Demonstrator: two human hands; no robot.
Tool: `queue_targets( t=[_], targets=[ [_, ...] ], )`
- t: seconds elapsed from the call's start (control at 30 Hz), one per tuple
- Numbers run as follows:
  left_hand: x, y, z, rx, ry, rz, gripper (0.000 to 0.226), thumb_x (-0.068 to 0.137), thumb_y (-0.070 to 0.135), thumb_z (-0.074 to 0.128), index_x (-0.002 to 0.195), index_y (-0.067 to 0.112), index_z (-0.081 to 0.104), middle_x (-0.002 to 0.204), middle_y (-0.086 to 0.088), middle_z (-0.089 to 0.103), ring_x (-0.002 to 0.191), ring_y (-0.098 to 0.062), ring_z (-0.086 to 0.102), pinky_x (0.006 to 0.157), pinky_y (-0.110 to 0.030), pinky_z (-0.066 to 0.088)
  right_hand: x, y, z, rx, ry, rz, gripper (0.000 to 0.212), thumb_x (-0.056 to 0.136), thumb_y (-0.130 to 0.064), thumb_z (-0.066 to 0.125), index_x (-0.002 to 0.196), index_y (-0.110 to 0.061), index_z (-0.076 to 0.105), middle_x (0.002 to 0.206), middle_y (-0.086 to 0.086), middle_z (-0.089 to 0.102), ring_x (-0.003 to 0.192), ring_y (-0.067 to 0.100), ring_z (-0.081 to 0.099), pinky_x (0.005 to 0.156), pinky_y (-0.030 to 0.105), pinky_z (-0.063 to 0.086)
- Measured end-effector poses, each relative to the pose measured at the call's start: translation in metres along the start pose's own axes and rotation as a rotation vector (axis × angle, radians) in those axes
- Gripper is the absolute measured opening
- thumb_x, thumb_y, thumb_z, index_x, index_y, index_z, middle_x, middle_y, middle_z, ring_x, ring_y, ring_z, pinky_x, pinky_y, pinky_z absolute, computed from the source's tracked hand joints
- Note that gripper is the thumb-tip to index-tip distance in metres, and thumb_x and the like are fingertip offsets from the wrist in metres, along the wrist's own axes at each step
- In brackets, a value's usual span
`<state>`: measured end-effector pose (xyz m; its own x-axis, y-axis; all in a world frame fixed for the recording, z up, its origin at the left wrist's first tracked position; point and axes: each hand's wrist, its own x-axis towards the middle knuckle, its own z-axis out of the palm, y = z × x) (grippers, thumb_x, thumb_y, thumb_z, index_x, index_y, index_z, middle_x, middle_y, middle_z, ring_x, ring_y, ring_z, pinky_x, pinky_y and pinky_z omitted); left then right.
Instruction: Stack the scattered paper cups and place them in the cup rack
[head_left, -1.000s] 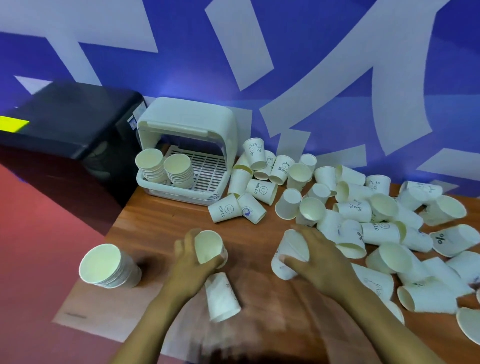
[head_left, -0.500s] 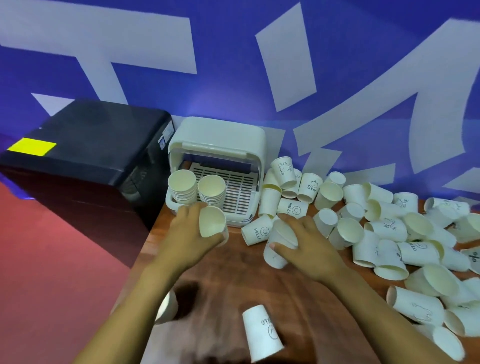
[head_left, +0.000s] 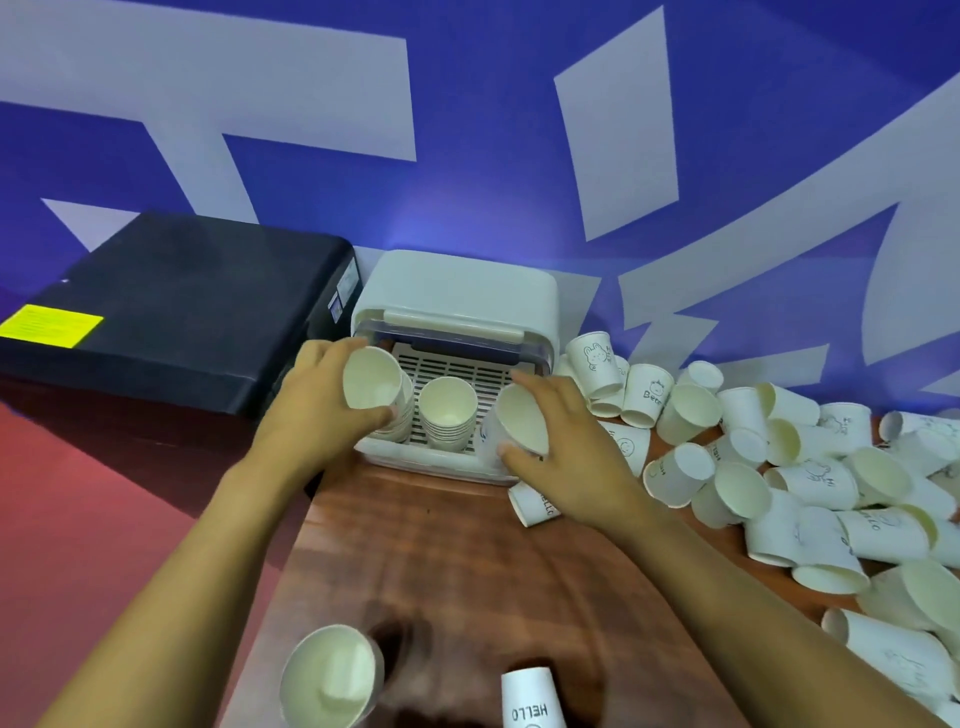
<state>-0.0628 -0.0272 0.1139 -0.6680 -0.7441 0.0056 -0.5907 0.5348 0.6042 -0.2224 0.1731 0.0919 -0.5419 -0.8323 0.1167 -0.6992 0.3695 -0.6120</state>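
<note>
While both hands reach toward the cup rack (head_left: 457, 291) at the back left corner of the surface (head_left: 467, 561), each one carries a paper cup. The left hand (head_left: 317, 421) has its fingers curled round a cup (head_left: 371, 385) with the mouth tipped toward the camera, held just above the left stack (head_left: 400, 423) in the rack, probably so that it can drop straight into the cups nested there. The right hand (head_left: 566, 441) pinches a second cup (head_left: 519, 423) between thumb and fingers at the rack's front right corner, tilted on its side with the open mouth facing left. That tilt looks like a way to line it up for nesting, though which stack it is meant for cannot be told. Between the two hands a middle stack (head_left: 448, 413) stands upright on the rack's slatted floor, mouths up.

Most of the task appears to remain: a heap of loose cups (head_left: 779, 467) lies along the right side of the surface, many on their sides and touching one another. Near the front edge another short stack (head_left: 332, 675) lies tipped over, and a single cup marked HELLO (head_left: 530, 699) stands upside down beside it. A black box (head_left: 176, 312) sits just left of the rack, off the surface.
</note>
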Motion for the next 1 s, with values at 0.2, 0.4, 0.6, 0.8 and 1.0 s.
queue_targets(
  t=[0.2, 0.4, 0.6, 0.8, 1.0],
  targets=[
    [0.02, -0.006, 0.001, 0.008, 0.039, 0.061, 0.079, 0.073, 0.031, 0.077, 0.141, 0.027, 0.038, 0.138, 0.001, 0.036, 0.122, -0.022, 0.046, 0.094, -0.036, 0.041, 0.036, -0.019, 0.017, -0.032, 0.093, -0.072, 0.064, 0.084, -0.044, 0.061, 0.141, -0.029, 0.035, 0.141, -0.005, 0.037, 0.124, 0.017, 0.044, 0.083, 0.035, 0.051],
    [0.03, -0.013, 0.014, 0.028, 0.02, 0.077, 0.078, 0.075, 0.028, 0.077, 0.141, 0.025, 0.037, 0.142, 0.002, 0.037, 0.123, -0.022, 0.046, 0.095, -0.039, 0.043, 0.052, -0.017, 0.04, -0.079, 0.088, -0.084, 0.065, 0.085, -0.043, 0.063, 0.142, -0.026, 0.036, 0.137, -0.002, 0.038, 0.12, 0.016, 0.045, 0.079, 0.037, 0.054],
    [0.039, -0.023, 0.029, 0.03, -0.048, 0.051, 0.075, 0.073, 0.028, 0.075, 0.139, 0.025, 0.038, 0.143, 0.003, 0.038, 0.123, -0.023, 0.047, 0.095, -0.042, 0.045, 0.062, -0.008, 0.058, -0.083, 0.029, -0.032, 0.068, 0.086, -0.042, 0.062, 0.144, -0.027, 0.032, 0.139, 0.001, 0.033, 0.122, 0.02, 0.045, 0.083, 0.039, 0.053],
    [0.046, -0.032, 0.043, 0.073, -0.116, -0.011, 0.076, 0.074, 0.028, 0.073, 0.14, 0.024, 0.036, 0.144, 0.001, 0.037, 0.121, -0.025, 0.048, 0.092, -0.044, 0.047, 0.07, -0.004, 0.067, -0.154, -0.042, 0.022, 0.07, 0.087, -0.049, 0.056, 0.147, -0.03, 0.025, 0.142, -0.001, 0.032, 0.124, 0.021, 0.045, 0.086, 0.035, 0.049],
    [0.051, -0.039, 0.054, 0.159, -0.198, -0.062, 0.077, 0.078, 0.034, 0.07, 0.143, 0.027, 0.031, 0.149, 0.003, 0.035, 0.131, -0.03, 0.035, 0.099, -0.047, 0.04, 0.072, 0.006, 0.074, -0.262, -0.262, 0.091, 0.082, 0.084, -0.052, 0.059, 0.15, -0.027, 0.015, 0.15, 0.0, 0.028, 0.134, 0.025, 0.035, 0.1, 0.04, 0.04]
  ],
)
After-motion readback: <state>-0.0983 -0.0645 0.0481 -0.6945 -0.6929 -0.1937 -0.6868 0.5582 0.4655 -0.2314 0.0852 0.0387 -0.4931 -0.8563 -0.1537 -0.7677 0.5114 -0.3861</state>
